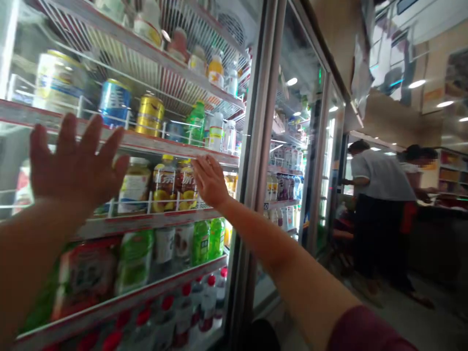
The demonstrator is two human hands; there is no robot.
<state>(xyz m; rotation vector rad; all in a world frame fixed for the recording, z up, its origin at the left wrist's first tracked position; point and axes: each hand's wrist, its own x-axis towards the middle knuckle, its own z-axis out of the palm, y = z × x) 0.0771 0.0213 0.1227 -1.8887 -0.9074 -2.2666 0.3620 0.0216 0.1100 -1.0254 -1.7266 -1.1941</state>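
My left hand (75, 168) is raised with its fingers spread and nothing in it, in front of a refrigerated drinks cabinet. Stretched forward, my right hand (210, 180) has its fingers extended and holds nothing I can see. It is nearest to the brown-labelled drink bottles (164, 185) with yellow caps; whether it touches anything I cannot tell. Beyond the left hand stands a pale-lidded jar (134, 185). On the shelf above are a blue can (114, 102), a gold can (149, 114) and a green bottle (196, 122).
Green drink bottles (209, 240) and red-capped bottles (208, 297) fill the lower shelves. A metal door frame (252, 165) stands right of my right hand, with another stocked cooler (285, 180) past it. Two people (380, 180) are at the right, near a dark counter (438, 243).
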